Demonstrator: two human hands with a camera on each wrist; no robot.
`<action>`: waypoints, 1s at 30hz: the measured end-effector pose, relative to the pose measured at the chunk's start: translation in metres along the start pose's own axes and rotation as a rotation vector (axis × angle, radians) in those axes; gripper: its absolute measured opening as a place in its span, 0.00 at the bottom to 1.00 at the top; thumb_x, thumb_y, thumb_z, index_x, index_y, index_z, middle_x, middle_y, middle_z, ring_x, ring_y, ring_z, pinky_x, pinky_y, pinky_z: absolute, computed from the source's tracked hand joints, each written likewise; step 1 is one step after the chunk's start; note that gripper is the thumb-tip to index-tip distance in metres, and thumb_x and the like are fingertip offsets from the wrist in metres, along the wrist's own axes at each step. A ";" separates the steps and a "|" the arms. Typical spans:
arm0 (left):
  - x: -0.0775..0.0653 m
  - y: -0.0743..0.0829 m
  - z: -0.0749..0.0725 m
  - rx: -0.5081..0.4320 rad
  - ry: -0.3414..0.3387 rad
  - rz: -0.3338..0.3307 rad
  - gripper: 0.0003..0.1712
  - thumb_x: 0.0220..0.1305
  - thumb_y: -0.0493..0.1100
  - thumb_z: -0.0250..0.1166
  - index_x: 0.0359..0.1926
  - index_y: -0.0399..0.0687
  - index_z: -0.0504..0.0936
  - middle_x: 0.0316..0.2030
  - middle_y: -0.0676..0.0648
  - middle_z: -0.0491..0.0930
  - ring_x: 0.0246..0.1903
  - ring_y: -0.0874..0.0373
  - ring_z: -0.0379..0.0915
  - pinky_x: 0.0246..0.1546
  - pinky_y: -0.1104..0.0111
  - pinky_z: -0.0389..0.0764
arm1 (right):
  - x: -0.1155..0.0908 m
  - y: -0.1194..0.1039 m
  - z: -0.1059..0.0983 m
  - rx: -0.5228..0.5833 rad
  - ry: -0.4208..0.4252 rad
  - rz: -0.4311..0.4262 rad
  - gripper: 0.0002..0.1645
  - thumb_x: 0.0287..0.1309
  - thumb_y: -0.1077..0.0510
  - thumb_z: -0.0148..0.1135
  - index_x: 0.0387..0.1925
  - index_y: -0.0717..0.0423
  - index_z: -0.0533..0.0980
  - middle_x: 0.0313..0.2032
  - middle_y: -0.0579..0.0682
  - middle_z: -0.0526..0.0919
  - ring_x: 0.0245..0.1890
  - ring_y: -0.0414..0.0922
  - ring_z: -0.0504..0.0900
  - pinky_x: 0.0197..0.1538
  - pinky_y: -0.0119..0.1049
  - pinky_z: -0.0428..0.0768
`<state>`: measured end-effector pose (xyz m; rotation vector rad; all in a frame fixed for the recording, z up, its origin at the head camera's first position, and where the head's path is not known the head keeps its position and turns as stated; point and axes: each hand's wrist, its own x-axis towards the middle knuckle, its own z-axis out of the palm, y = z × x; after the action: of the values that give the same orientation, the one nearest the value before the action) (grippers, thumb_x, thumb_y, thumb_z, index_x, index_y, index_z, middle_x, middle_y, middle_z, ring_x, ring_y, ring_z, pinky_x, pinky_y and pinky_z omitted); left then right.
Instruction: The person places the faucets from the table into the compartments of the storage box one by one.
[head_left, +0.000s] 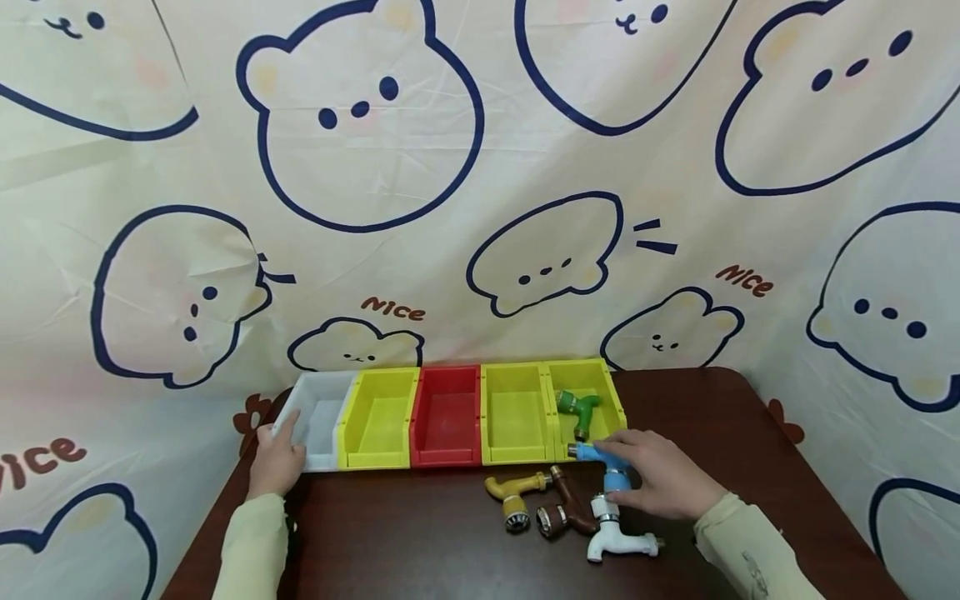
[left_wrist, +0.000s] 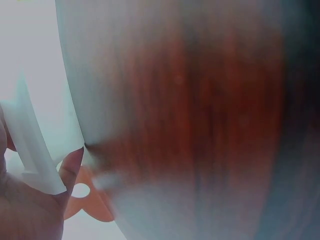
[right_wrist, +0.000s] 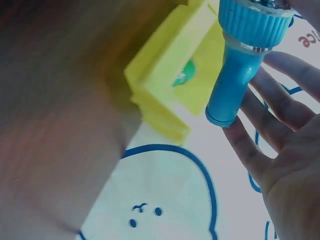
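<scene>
My right hand [head_left: 663,475] grips a blue faucet [head_left: 617,477] above the table, just in front of the rightmost yellow bin [head_left: 609,392]. In the right wrist view the fingers lie along the blue faucet [right_wrist: 237,75], whose ribbed collar is uppermost in the picture. Inside that yellow bin lies a green faucet [head_left: 577,408]. Below the blue faucet, on the table, are a white faucet [head_left: 618,542], a brown faucet [head_left: 576,504] and a mustard-yellow faucet [head_left: 513,500]. At the far left, my left hand [head_left: 276,460] pinches the side wall of the white bin [head_left: 321,417]; the left wrist view shows the thumb against it.
Between the white bin and the rightmost one stand a yellow bin [head_left: 381,417], a red bin [head_left: 447,417] and another yellow bin [head_left: 516,417], all in one row. They stand on a dark brown table [head_left: 390,533]. A cloth with printed bears [head_left: 360,183] hangs behind it.
</scene>
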<state>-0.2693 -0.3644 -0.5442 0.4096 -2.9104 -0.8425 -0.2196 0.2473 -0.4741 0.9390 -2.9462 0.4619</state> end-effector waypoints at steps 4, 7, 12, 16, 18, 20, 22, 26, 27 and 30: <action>0.001 0.001 -0.002 -0.004 0.003 -0.006 0.40 0.70 0.35 0.47 0.82 0.42 0.50 0.67 0.23 0.48 0.52 0.27 0.67 0.51 0.37 0.74 | 0.013 -0.006 -0.006 -0.032 0.047 -0.036 0.41 0.52 0.42 0.79 0.66 0.52 0.79 0.57 0.49 0.83 0.51 0.47 0.81 0.52 0.51 0.81; 0.002 0.001 -0.002 -0.004 -0.011 -0.011 0.40 0.71 0.35 0.47 0.82 0.43 0.49 0.67 0.23 0.48 0.52 0.27 0.68 0.51 0.38 0.74 | 0.025 -0.009 -0.009 -0.047 0.073 -0.048 0.40 0.52 0.41 0.78 0.65 0.51 0.79 0.56 0.50 0.83 0.50 0.47 0.81 0.52 0.51 0.80; 0.002 0.000 -0.004 0.000 -0.010 -0.007 0.39 0.71 0.35 0.47 0.81 0.42 0.50 0.67 0.23 0.48 0.50 0.28 0.69 0.48 0.39 0.74 | 0.048 -0.016 -0.010 -0.030 0.092 -0.033 0.41 0.54 0.42 0.78 0.67 0.52 0.78 0.58 0.52 0.82 0.53 0.50 0.81 0.54 0.51 0.80; 0.001 0.000 -0.004 0.002 -0.013 -0.003 0.40 0.71 0.35 0.46 0.82 0.42 0.49 0.67 0.23 0.48 0.50 0.28 0.69 0.48 0.40 0.74 | 0.066 -0.023 -0.010 -0.025 0.101 -0.026 0.41 0.53 0.43 0.79 0.67 0.52 0.78 0.59 0.53 0.82 0.55 0.51 0.81 0.56 0.51 0.81; 0.000 0.001 -0.004 0.003 -0.017 -0.003 0.40 0.71 0.35 0.45 0.82 0.42 0.49 0.67 0.23 0.47 0.50 0.29 0.69 0.48 0.40 0.74 | 0.075 -0.025 -0.009 -0.038 0.098 -0.035 0.41 0.53 0.43 0.79 0.66 0.53 0.79 0.59 0.53 0.83 0.55 0.50 0.82 0.56 0.50 0.81; -0.001 0.002 -0.004 0.002 -0.020 -0.003 0.40 0.71 0.35 0.45 0.82 0.42 0.49 0.67 0.23 0.47 0.50 0.29 0.69 0.48 0.40 0.75 | 0.084 -0.027 -0.008 -0.049 0.093 -0.049 0.41 0.52 0.43 0.79 0.65 0.53 0.79 0.58 0.53 0.83 0.52 0.49 0.82 0.55 0.49 0.81; -0.002 0.003 -0.005 -0.001 -0.020 -0.002 0.40 0.71 0.35 0.45 0.82 0.42 0.48 0.67 0.23 0.47 0.50 0.29 0.68 0.49 0.40 0.74 | 0.093 -0.028 -0.008 -0.061 0.094 -0.063 0.41 0.52 0.43 0.79 0.65 0.53 0.79 0.57 0.52 0.83 0.50 0.48 0.82 0.53 0.47 0.81; -0.003 0.003 -0.006 0.004 -0.012 0.006 0.40 0.71 0.35 0.46 0.82 0.42 0.49 0.67 0.22 0.47 0.49 0.28 0.68 0.49 0.39 0.74 | 0.110 -0.029 -0.007 -0.076 0.111 -0.074 0.40 0.52 0.42 0.79 0.64 0.52 0.80 0.57 0.50 0.83 0.48 0.46 0.82 0.53 0.46 0.81; -0.002 0.002 -0.006 0.004 -0.011 0.007 0.40 0.71 0.35 0.46 0.82 0.42 0.49 0.67 0.22 0.47 0.49 0.28 0.68 0.49 0.38 0.74 | 0.113 -0.031 -0.007 -0.073 0.116 -0.071 0.40 0.52 0.41 0.79 0.64 0.52 0.80 0.56 0.50 0.84 0.49 0.46 0.82 0.54 0.46 0.81; -0.002 0.002 -0.004 0.008 -0.009 0.012 0.39 0.71 0.35 0.46 0.82 0.42 0.49 0.66 0.22 0.48 0.49 0.28 0.69 0.48 0.39 0.75 | 0.122 -0.036 -0.007 -0.071 0.113 -0.054 0.40 0.52 0.41 0.79 0.64 0.51 0.80 0.57 0.50 0.84 0.50 0.47 0.82 0.56 0.49 0.80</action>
<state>-0.2674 -0.3644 -0.5402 0.3892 -2.9227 -0.8335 -0.2996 0.1527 -0.4453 0.9482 -2.8091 0.3913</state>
